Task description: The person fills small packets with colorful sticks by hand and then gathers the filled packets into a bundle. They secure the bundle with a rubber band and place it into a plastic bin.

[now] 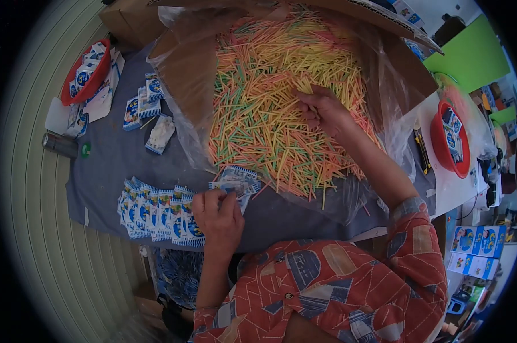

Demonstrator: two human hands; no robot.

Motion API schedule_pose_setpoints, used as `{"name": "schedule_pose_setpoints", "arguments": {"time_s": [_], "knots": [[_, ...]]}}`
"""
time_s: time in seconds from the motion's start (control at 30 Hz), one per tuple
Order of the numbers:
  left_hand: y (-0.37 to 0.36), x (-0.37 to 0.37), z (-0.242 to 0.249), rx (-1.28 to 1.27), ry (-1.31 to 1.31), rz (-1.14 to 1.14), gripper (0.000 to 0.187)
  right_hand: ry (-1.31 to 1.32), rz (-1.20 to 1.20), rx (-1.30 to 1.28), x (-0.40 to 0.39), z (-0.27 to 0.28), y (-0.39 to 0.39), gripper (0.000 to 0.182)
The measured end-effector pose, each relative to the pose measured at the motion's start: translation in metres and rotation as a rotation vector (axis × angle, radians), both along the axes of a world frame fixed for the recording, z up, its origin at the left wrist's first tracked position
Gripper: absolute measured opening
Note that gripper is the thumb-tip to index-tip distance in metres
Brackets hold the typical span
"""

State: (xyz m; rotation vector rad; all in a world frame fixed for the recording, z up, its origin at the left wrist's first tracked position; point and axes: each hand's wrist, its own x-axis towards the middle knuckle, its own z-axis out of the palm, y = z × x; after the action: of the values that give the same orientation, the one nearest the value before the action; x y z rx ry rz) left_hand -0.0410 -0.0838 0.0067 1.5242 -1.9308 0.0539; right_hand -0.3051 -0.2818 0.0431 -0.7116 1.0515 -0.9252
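Note:
A large cardboard box lined with clear plastic [181, 86] is full of thin pastel sticks [270, 137] in yellow, orange, pink and green. My right hand [322, 110] is over the heap, its fingers closed on a few yellow sticks [304, 86]. At the box's near edge lie small printed blue-and-white packets [238, 178], partly clear. My left hand [218, 217] is curled at their near side, fingers bent down onto a packet; its fingertips are partly hidden. Left of that hand, overlapping rows of similar packets [152, 211] lie on the dark cloth.
Red baskets of packets stand at the far left [86, 94] and right [450, 140]. Several packets [147, 103] lie left of the box. A metal flask [60, 144], a green cap [86, 150] and a yellow-black cutter [422, 151] are also on the tables.

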Motion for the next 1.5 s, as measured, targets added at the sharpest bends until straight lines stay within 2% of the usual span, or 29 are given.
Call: {"name": "schedule_pose_setpoints", "arguments": {"time_s": [0.07, 0.1, 0.13, 0.2, 0.3, 0.43, 0.47, 0.53, 0.57, 0.6, 0.63, 0.67, 0.7, 0.73, 0.8, 0.83, 0.87, 0.93, 0.97, 1.1, 1.2, 1.27, 1.3, 1.37, 1.4, 1.43, 1.47, 1.5], "knots": [[0.003, -0.001, -0.004, -0.059, -0.042, 0.025, 0.019, 0.174, 0.200, -0.182, -0.007, 0.009, -0.002, 0.025], [0.004, -0.001, -0.009, -0.002, -0.066, 0.002, 0.022, 0.575, 0.263, -0.410, -0.008, 0.011, -0.008, 0.034], [0.005, 0.000, -0.011, 0.054, -0.090, -0.022, 0.024, 0.575, 0.270, -0.408, -0.012, 0.012, -0.010, 0.034], [0.008, 0.002, -0.004, 0.101, -0.041, -0.042, 0.025, 1.243, 0.344, -0.954, -0.019, 0.015, -0.011, 0.029], [0.012, 0.003, 0.006, 0.154, 0.040, -0.073, 0.025, 1.317, 0.429, -0.934, -0.018, 0.033, -0.011, 0.034], [0.012, 0.007, 0.002, 0.151, 0.044, -0.048, 0.018, 1.463, 0.509, -0.995, -0.025, 0.020, -0.026, 0.047], [0.011, 0.008, 0.000, 0.149, 0.041, -0.047, 0.018, 1.394, 0.538, -1.026, -0.027, 0.017, -0.029, 0.048], [0.007, 0.010, -0.002, 0.096, 0.225, -0.057, 0.015, 1.328, 0.559, -1.054, -0.031, 0.008, -0.030, 0.049], [0.005, 0.010, 0.000, 0.092, 0.223, -0.059, 0.015, 1.152, 0.450, -0.966, -0.031, 0.002, -0.030, 0.043], [0.003, 0.009, 0.003, 0.104, 0.387, -0.070, 0.014, 0.974, 0.346, -0.877, -0.031, -0.001, -0.030, 0.038], [0.002, 0.009, 0.005, 0.113, 0.550, -0.079, 0.014, 0.972, 0.346, -0.883, -0.029, 0.007, -0.027, 0.038], [-0.002, 0.007, 0.006, 0.105, 0.548, -0.076, 0.014, 0.755, 0.335, -0.671, -0.027, 0.020, -0.022, 0.027], [-0.008, 0.004, 0.007, 0.084, 0.658, -0.131, 0.016, 0.537, 0.320, -0.460, -0.025, 0.028, -0.017, 0.018], [-0.013, 0.000, 0.009, 0.062, 0.767, -0.190, 0.018, 0.535, 0.318, -0.469, -0.023, 0.024, -0.012, 0.018], [-0.021, -0.010, 0.012, 0.071, 0.800, -0.211, 0.017, -0.041, 0.144, -0.458, -0.017, 0.012, -0.003, 0.009], [-0.025, -0.014, 0.014, 0.091, 0.837, -0.228, 0.016, -0.092, 0.084, -0.370, -0.011, 0.013, 0.004, 0.017], [-0.029, -0.018, 0.015, 0.089, 0.832, -0.234, 0.016, -0.095, 0.079, -0.374, -0.011, 0.011, 0.006, 0.017], [-0.036, -0.025, 0.014, 0.145, 0.891, -0.248, 0.014, -0.387, 0.078, -0.202, -0.011, 0.003, 0.008, 0.016], [-0.038, -0.027, 0.013, 0.147, 0.885, -0.252, 0.014, -0.405, -0.007, -0.173, -0.005, 0.002, 0.011, 0.015], [-0.042, -0.031, 0.006, 0.209, 0.965, -0.233, 0.014, -0.370, -0.021, -0.202, 0.003, -0.001, 0.009, 0.011], [-0.041, -0.033, 0.009, 0.237, 0.969, -0.210, 0.014, -0.242, -0.068, -0.184, 0.011, 0.000, 0.012, 0.013], [-0.040, -0.031, 0.012, 0.247, 0.956, -0.203, 0.014, 0.118, -0.048, -0.392, 0.010, 0.001, 0.009, 0.017], [-0.038, -0.028, 0.012, 0.187, 0.882, -0.200, 0.015, 0.117, -0.049, -0.390, 0.004, 0.002, 0.002, 0.017], [-0.032, -0.022, 0.015, 0.133, 0.809, -0.199, 0.016, 1.240, 0.084, -1.357, -0.013, 0.007, -0.015, 0.022], [-0.026, -0.018, 0.019, 0.082, 0.718, -0.182, 0.016, 1.241, 0.083, -1.353, -0.015, 0.011, -0.017, 0.022], [-0.021, -0.016, 0.021, 0.031, 0.629, -0.166, 0.017, 1.362, 0.188, -1.359, -0.015, 0.018, -0.018, 0.022], [-0.018, -0.016, 0.021, 0.033, 0.632, -0.168, 0.017, 1.480, 0.299, -1.362, -0.016, 0.023, -0.019, 0.023], [-0.015, -0.016, 0.020, 0.075, 0.663, -0.174, 0.017, 1.482, 0.303, -1.361, -0.013, 0.022, -0.023, 0.023]]}}
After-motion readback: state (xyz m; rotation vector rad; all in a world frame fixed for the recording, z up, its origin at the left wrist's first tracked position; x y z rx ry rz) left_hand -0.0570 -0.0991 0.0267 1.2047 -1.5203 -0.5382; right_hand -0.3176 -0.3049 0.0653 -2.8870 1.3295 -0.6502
